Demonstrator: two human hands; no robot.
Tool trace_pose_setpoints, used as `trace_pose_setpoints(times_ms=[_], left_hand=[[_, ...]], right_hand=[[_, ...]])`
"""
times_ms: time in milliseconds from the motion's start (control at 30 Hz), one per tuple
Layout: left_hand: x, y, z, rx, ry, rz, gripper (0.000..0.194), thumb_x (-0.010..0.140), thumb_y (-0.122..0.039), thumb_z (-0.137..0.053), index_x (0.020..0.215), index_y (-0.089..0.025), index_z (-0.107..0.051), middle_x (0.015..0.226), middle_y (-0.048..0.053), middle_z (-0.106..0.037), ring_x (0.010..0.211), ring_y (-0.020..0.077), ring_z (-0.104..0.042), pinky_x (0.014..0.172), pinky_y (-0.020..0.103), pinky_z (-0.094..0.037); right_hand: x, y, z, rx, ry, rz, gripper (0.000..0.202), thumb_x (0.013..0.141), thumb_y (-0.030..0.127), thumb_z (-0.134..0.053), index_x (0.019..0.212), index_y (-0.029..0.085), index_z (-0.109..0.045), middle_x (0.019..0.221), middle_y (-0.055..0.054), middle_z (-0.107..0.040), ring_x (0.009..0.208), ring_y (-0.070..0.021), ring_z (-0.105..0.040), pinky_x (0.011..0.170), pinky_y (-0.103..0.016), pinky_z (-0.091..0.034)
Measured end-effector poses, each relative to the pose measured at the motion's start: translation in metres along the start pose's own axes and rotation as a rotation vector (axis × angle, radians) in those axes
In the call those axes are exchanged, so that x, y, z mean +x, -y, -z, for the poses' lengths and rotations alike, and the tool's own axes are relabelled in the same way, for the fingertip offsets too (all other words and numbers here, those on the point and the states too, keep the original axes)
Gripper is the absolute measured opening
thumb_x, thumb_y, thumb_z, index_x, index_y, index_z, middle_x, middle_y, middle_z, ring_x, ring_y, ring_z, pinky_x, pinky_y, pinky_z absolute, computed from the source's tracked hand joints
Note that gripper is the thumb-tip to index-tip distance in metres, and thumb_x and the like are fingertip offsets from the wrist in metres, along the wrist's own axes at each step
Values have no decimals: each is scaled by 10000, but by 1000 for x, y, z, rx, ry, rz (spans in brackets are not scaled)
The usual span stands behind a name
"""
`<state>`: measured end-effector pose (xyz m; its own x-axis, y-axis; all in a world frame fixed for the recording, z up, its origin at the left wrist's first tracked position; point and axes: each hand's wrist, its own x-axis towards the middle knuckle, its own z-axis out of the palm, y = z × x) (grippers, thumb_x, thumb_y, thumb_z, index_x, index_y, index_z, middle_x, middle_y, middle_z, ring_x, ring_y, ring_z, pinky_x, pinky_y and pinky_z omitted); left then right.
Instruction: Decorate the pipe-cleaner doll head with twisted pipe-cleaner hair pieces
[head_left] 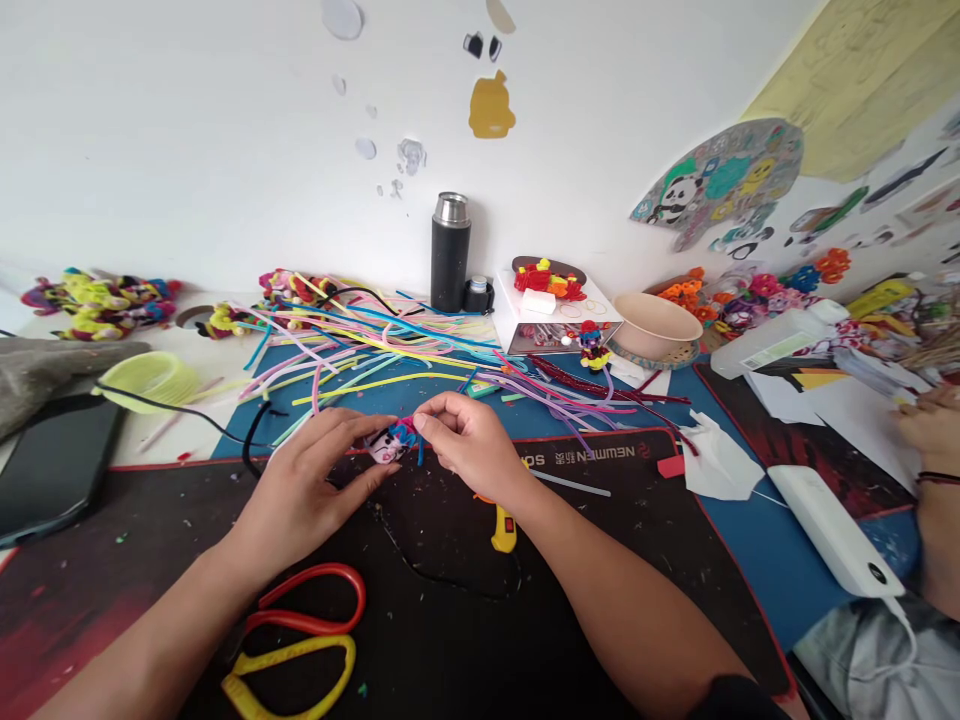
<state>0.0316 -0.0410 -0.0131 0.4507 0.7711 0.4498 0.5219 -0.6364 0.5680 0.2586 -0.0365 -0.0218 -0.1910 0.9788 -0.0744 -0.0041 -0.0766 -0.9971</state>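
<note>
A small doll head [386, 447] with a white face and blue and pink trim is held above the dark mat [450, 640]. My left hand [319, 480] grips its left side between thumb and fingers. At its right edge, the thumb and forefinger of my right hand [469, 445] pinch the blue and pink trim. Colorful pipe cleaners [382, 375] lie in a loose pile behind my hands. Below my right hand is a yellow-handled tool [504, 530], its front partly hidden. Scissors with a red and a yellow handle [289, 675] rest near my left forearm.
A black thermos [450, 255], a white box [559, 325] and a beige bowl [656, 330] stand along the wall. On the left lie a phone [56, 465] and a yellow coil [150, 382]. A power bank [836, 530] is at right, near another person's arm [937, 500].
</note>
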Motion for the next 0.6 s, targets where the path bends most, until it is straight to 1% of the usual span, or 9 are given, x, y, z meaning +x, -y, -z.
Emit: trace_pose_setpoints(times_ms=[167, 333, 467, 600], left_hand=[[0, -2, -1, 44, -28, -51, 289, 1034, -382, -699, 1301, -269, -695, 1101, 59, -767, 981, 256, -744, 907, 385, -592], [-1, -3, -1, 76, -44, -112, 305, 1036, -312, -709, 1333, -256, -673, 1112, 59, -754, 985, 239, -735, 913, 363, -579], [-1, -3, -2, 67, -40, -93, 297, 1038, -332, -702, 1327, -268, -679, 1124, 59, -762, 992, 244, -740, 917, 374, -585], [0, -4, -2, 39, -50, -24, 288, 1030, -401, -696, 1287, -273, -700, 1102, 59, -778, 986, 262, -748, 912, 396, -598]], right_hand=[[1, -2, -1, 99, 21, -62, 286, 918, 492, -759, 947, 225, -660, 606, 91, -459, 454, -88, -376, 448, -243, -301], [1, 3, -3, 245, 51, -137, 332, 854, 488, -824, 918, 217, -641, 572, 113, -428, 427, -70, -297, 422, -244, -227], [1, 6, -4, 281, 63, -154, 343, 843, 483, -839, 912, 217, -634, 559, 124, -405, 429, -64, -273, 435, -246, -209], [0, 9, -4, 275, 44, -131, 378, 834, 524, -838, 934, 218, -641, 560, 122, -408, 442, -73, -291, 445, -250, -217]])
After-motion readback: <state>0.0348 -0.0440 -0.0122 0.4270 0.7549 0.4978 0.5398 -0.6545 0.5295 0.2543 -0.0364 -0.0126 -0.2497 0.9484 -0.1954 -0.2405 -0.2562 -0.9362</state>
